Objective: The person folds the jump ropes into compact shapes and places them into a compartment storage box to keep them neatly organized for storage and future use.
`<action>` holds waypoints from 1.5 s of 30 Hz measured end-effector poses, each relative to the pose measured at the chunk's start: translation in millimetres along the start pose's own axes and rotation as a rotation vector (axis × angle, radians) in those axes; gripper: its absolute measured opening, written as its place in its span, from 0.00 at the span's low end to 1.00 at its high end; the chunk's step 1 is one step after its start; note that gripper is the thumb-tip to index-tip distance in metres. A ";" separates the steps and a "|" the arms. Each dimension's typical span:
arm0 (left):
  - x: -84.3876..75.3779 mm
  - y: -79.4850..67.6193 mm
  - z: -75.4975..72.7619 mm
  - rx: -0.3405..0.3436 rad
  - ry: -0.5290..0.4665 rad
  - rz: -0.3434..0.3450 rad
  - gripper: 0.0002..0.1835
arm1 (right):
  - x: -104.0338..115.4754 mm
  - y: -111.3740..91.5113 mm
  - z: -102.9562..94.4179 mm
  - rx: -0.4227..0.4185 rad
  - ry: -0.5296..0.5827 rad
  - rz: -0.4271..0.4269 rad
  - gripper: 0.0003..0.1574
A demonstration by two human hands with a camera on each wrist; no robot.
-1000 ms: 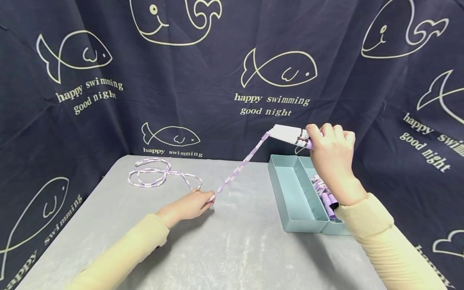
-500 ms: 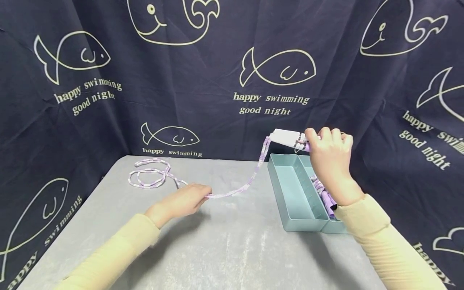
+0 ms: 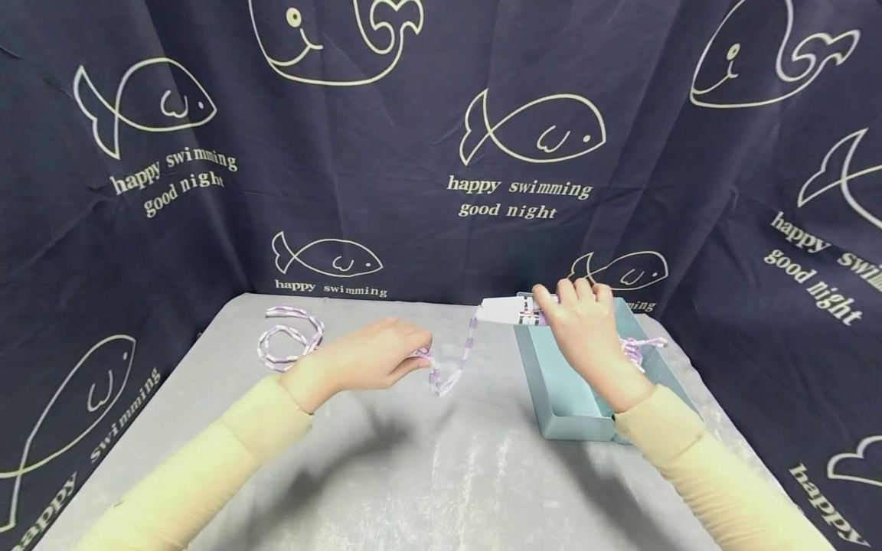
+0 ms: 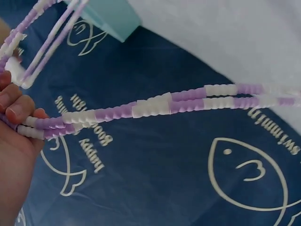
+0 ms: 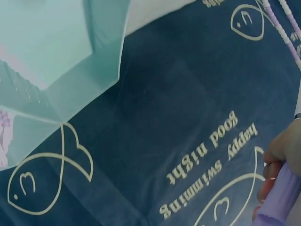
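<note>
A jump rope of purple and white beads runs doubled between the two hands. My left hand grips the beaded strands, fingers curled round them, low over the table. My right hand holds the rope's handles together; their white ends point left above the box, and a purple grip shows in the right wrist view. From the white ends the strands sag and rise to my left hand. Behind the left wrist, the far part of the rope lies in a loose coil on the table.
A teal divided box stands on the grey table at the right, partly behind my right arm. In its right compartment lies another bundle of purple and white beads. A navy printed curtain surrounds the table's back and sides.
My right hand has lowered and moved left with the handles. My left hand went left along the rope, then back right. The taut strands have gone slack.
</note>
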State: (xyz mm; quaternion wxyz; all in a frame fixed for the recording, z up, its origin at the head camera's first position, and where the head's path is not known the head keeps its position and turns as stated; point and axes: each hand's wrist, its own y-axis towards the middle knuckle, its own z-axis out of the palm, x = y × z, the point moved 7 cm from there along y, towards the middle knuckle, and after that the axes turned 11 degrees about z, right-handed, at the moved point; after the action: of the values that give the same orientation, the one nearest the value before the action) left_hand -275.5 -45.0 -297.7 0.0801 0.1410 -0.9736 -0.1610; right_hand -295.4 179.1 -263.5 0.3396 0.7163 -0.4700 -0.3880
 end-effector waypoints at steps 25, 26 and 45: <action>24.7 53.9 -15.4 -0.088 0.042 -0.167 0.11 | 57.7 -14.1 -10.4 -0.075 0.135 -0.247 0.28; 26.6 54.9 -13.8 -0.091 0.046 -0.176 0.11 | 59.1 -14.6 -11.6 -0.076 0.143 -0.256 0.29; 52.3 71.1 -7.1 -0.133 0.054 -0.351 0.11 | 77.7 -20.0 -18.4 -0.099 0.240 -0.404 0.30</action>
State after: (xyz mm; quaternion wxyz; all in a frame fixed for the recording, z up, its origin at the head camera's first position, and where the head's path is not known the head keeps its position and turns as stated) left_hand -341.3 1.9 -261.4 0.0860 0.3074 -0.9187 -0.2326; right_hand -251.2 115.1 -290.3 0.3431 0.8194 -0.2538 -0.3827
